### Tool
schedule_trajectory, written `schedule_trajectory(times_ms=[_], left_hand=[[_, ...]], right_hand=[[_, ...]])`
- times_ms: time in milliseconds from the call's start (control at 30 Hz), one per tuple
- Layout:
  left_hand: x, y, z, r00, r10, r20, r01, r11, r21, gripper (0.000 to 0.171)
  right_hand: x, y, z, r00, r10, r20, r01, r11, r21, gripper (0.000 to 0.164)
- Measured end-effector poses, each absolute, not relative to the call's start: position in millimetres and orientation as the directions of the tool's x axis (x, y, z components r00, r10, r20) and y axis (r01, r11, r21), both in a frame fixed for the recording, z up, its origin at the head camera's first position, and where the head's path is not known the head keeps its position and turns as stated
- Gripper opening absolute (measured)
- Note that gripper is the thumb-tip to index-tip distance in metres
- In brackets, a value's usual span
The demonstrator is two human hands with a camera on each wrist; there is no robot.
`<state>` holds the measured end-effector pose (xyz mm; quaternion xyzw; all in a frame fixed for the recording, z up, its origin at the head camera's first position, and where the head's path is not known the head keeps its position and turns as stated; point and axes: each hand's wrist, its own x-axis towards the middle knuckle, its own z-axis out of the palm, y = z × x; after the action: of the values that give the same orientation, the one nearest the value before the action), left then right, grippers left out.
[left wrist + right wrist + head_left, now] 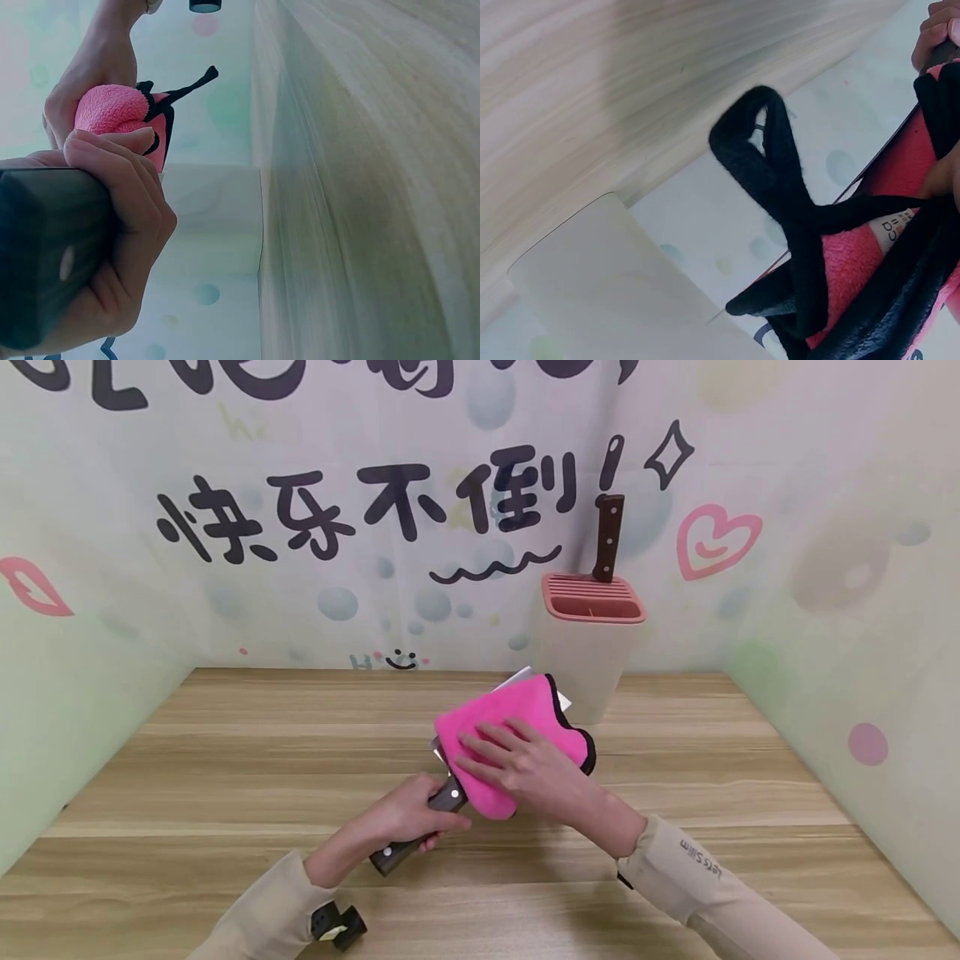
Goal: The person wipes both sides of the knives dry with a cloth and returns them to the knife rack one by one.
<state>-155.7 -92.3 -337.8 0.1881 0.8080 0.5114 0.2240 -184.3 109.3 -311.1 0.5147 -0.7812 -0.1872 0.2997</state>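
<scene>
In the head view my left hand (412, 814) grips the dark riveted handle (388, 857) of a broad-bladed kitchen knife. The blade (513, 678) points up and right, mostly hidden by a pink cloth (517, 702) with black edging. My right hand (528, 768) lies over the cloth with its fingers spread across the front. From the right wrist side, the cloth (847, 277) wraps behind the blade too, with the thumb (939, 178) on that back side and a black loop (761, 150) hanging off. The left wrist view shows the left fingers (131, 195) curled round the handle.
A cream knife block (581, 660) with a pink slotted top stands behind the cloth, at the back of the wooden table (262, 760). One brown-handled knife (608, 539) stands in it. A printed wall sheet (300, 602) closes off the back and sides.
</scene>
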Motion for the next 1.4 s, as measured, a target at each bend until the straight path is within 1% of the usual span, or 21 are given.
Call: schedule_trajectory(times_ms=[167, 267, 433, 700, 1033, 1167, 1400], left_hand=[[-155, -93, -339, -0.824, 0.538, -0.175, 0.074, 0.41, 0.909, 0.018], [-155, -93, -339, -0.825, 0.537, -0.174, 0.074, 0.408, 0.91, 0.019], [-153, -94, -338, -0.833, 0.526, -0.171, 0.065, 0.4, 0.914, 0.019], [-152, -97, -339, -0.844, 0.511, -0.161, 0.071, 0.405, 0.912, 0.021], [-149, -101, -339, -0.85, 0.507, -0.142, 0.089, 0.404, 0.91, 0.021], [-147, -104, -340, -0.855, 0.5, -0.139, 0.09, 0.406, 0.909, 0.021], [-145, -109, -342, -0.856, 0.497, -0.14, 0.085, 0.404, 0.911, 0.022]], right_hand=[[-186, 111, -312, -0.277, -0.921, 0.274, -0.699, 0.389, 0.6, 0.049], [-186, 112, -312, -0.287, -0.919, 0.27, -0.711, 0.393, 0.583, 0.049], [-188, 115, -311, -0.335, -0.905, 0.261, -0.73, 0.424, 0.536, 0.053], [-196, 123, -309, -0.395, -0.871, 0.292, -0.722, 0.491, 0.488, 0.053], [-207, 136, -308, -0.499, -0.795, 0.344, -0.668, 0.606, 0.432, 0.053], [-211, 142, -309, -0.523, -0.773, 0.359, -0.647, 0.634, 0.422, 0.051], [-216, 150, -313, -0.539, -0.753, 0.378, -0.632, 0.658, 0.409, 0.048]])
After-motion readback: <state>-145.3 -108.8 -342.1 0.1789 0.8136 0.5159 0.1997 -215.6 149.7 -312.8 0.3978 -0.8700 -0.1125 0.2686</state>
